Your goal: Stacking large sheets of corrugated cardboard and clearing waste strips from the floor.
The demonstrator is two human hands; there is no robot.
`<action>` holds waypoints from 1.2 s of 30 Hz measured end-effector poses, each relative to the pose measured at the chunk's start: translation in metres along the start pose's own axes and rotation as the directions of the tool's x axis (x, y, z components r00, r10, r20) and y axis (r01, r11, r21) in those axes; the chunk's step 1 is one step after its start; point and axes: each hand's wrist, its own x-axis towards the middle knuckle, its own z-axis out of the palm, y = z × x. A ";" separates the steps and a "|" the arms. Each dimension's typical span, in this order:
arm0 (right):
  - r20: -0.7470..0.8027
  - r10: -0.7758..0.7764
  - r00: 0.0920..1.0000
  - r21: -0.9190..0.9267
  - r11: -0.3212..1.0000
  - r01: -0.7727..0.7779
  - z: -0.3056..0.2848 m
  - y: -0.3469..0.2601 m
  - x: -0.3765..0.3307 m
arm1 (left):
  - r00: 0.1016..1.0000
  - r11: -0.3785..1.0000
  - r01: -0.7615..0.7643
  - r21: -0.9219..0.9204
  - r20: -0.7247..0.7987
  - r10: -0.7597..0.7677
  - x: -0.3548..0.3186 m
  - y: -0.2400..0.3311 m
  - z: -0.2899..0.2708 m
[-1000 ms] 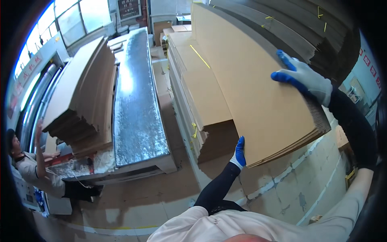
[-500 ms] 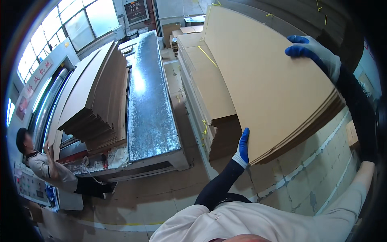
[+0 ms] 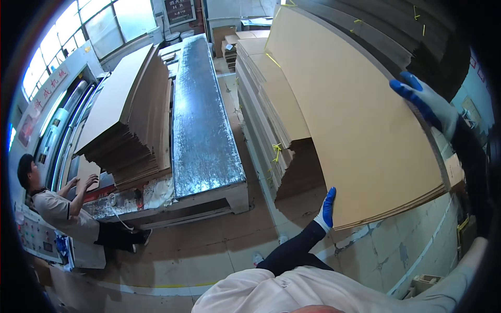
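Note:
Between my hands is a small stack of large brown cardboard sheets, tilted, its near edge showing several layers. My left hand, in a blue-and-white work glove, grips the near left corner, with the fingers along the side edge. At the right long edge, my right hand in a matching glove holds the sheets with its fingers over the rim; its palm side is partly hidden. Just left of the held sheets stands a tall pile of cardboard with yellow ties.
A long metal table stands to the left, with another cardboard stack beside it. A co-worker stands at a roller machine on the far left. Dark stacked sheets rise at the back right. Tiled floor lies in front.
Both my hands and the held sheets have moved right and nearer to me, and the sheets lie at a changed tilt. The co-worker's hands have shifted beside the stack at the machine.

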 end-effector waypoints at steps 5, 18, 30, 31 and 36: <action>0.039 0.177 0.983 -0.185 0.969 -0.166 -0.017 0.021 0.045 | 0.997 0.997 0.075 0.031 -0.019 -0.074 0.005 -0.034 -0.001; 0.093 -0.175 0.980 0.009 0.985 0.175 0.009 0.014 0.075 | 1.000 0.999 0.009 0.049 -0.013 -0.008 -0.006 -0.010 0.009; 0.227 -0.073 0.971 0.249 0.968 0.014 -0.015 0.058 0.004 | 0.996 0.984 0.042 0.174 -0.089 -0.027 -0.064 -0.023 0.037; 0.218 -0.081 0.973 0.247 0.969 0.026 -0.015 0.050 -0.001 | 0.995 0.982 0.037 0.183 -0.098 -0.019 -0.060 -0.024 0.030; 0.223 -0.095 0.970 0.222 0.974 0.045 0.005 0.035 -0.009 | 0.992 0.988 0.056 0.144 -0.118 -0.039 -0.061 -0.032 0.002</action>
